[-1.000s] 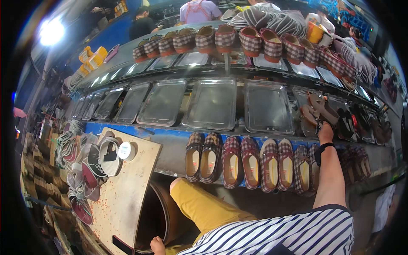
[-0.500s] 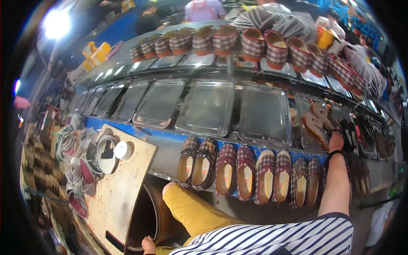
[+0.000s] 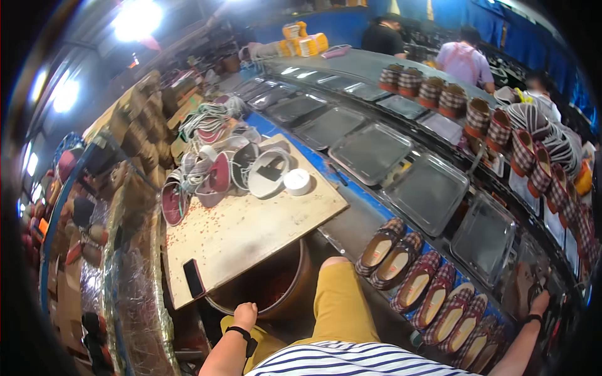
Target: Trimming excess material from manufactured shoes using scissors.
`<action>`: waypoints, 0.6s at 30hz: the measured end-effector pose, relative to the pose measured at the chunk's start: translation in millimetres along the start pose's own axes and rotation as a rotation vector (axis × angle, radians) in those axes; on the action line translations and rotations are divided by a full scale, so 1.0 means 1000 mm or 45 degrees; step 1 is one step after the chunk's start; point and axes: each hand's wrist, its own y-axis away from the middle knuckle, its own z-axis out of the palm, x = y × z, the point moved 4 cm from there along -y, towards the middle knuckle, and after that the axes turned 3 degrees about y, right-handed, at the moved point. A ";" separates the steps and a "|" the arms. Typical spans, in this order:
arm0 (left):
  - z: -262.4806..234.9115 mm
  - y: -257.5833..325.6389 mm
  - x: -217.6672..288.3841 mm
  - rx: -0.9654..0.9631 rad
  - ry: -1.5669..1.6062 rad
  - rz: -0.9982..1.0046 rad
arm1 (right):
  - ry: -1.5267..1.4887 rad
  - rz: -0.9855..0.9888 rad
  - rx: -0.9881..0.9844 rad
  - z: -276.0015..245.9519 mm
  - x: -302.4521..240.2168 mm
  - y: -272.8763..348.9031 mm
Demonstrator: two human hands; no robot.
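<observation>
My left hand (image 3: 245,316) is curled into a fist with nothing visible in it. It hovers beside the rim of a brown barrel (image 3: 297,298), below a pale wooden board (image 3: 251,235). My right hand (image 3: 539,303) reaches to the far right, its fingers closed at the end of a brown sole-shaped piece (image 3: 523,282); the fingertips are partly hidden. Between my arms, several checked slip-on shoes (image 3: 416,289) stand in pairs along the line's near edge. Clear-rimmed rectangular trays (image 3: 429,193) run in a row behind them.
On the board lie a black phone (image 3: 194,279), a round white tub (image 3: 297,182) and a pile of grey and maroon shoe uppers (image 3: 216,169). More checked shoes (image 3: 451,100) line the upper shelf. Beyond it, people (image 3: 464,59) work. Wrapped racks (image 3: 135,269) stand left.
My view has swung left, so the board and racks show more fully and the shoes sit farther right. My left hand has come further into view; the right stays by the brown pieces.
</observation>
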 end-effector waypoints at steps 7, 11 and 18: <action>0.006 0.000 -0.002 0.047 0.002 -0.018 | 0.292 0.065 -0.111 0.000 0.021 0.009; -0.002 -0.002 0.009 0.030 -0.037 -0.040 | 0.782 0.038 -0.052 0.009 0.019 0.025; -0.003 -0.001 0.007 0.053 -0.013 0.007 | 0.916 0.085 0.079 -0.011 -0.017 0.047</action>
